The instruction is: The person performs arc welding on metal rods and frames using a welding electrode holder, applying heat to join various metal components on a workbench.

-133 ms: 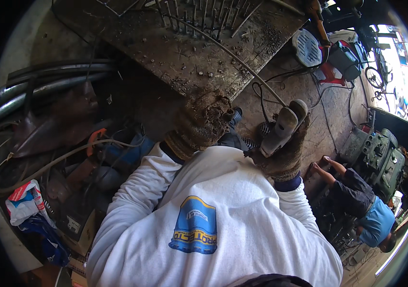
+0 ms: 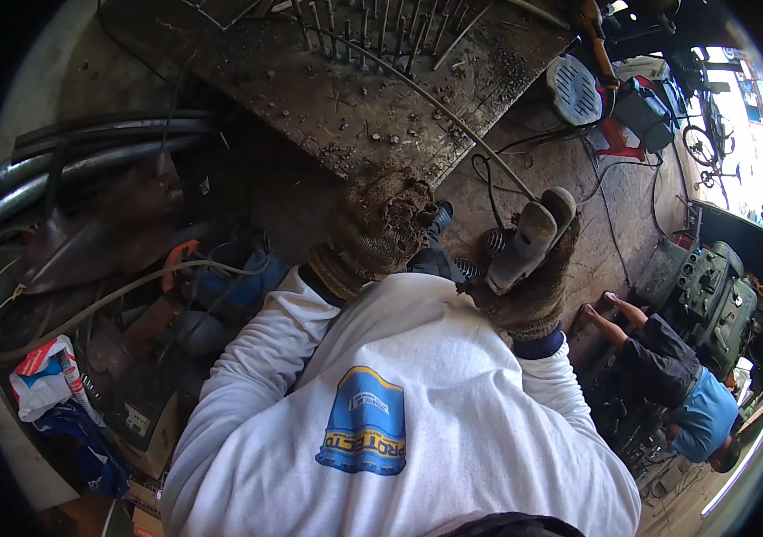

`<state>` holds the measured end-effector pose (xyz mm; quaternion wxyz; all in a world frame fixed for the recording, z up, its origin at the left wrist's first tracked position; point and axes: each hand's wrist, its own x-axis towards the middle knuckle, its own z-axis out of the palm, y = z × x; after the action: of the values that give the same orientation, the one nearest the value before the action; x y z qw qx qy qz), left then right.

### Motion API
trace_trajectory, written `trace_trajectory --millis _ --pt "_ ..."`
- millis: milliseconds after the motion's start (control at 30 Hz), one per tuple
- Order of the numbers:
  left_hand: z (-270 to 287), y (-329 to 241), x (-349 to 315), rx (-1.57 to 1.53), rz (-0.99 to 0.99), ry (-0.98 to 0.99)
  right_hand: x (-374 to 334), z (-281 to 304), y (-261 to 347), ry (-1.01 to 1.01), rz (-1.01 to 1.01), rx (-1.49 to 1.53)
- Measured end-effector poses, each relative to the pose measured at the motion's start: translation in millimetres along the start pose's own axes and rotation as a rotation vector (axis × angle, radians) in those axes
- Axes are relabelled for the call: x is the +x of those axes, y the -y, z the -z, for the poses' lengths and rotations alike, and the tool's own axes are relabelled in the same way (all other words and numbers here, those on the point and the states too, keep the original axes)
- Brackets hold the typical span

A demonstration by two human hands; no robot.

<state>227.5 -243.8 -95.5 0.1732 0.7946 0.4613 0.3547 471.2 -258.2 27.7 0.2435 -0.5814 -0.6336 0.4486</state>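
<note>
My right hand [image 2: 535, 300], in a worn brown work glove, is closed round a grey welding electrode holder [image 2: 524, 243]. From its jaws a long thin welding rod [image 2: 453, 121] reaches up and left over the metal table [image 2: 328, 116]. Several upright metal rods [image 2: 381, 36] stand at the table's far side, and the rod passes in front of them. My left hand [image 2: 377, 224] wears a frayed brown glove and is curled up by the table's near corner. Whatever its fingers may hold is hidden.
Curved metal pipes [image 2: 99, 148] and cables lie at the left, above a white and red bag [image 2: 46, 380]. Black cables cross the floor on the right. A stool top [image 2: 575, 89] stands beyond them. Another person [image 2: 694, 394] crouches by a green machine [image 2: 712, 286].
</note>
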Motion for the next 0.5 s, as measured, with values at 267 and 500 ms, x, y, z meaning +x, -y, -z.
trace_trajectory --millis 267,500 --pt "10 -5 7 -0.025 -0.008 -0.024 4 -2 2 0.022 -0.034 0.241" --pt "40 -27 25 -0.018 -0.005 -0.142 3 0 3 0.030 -0.033 0.259"
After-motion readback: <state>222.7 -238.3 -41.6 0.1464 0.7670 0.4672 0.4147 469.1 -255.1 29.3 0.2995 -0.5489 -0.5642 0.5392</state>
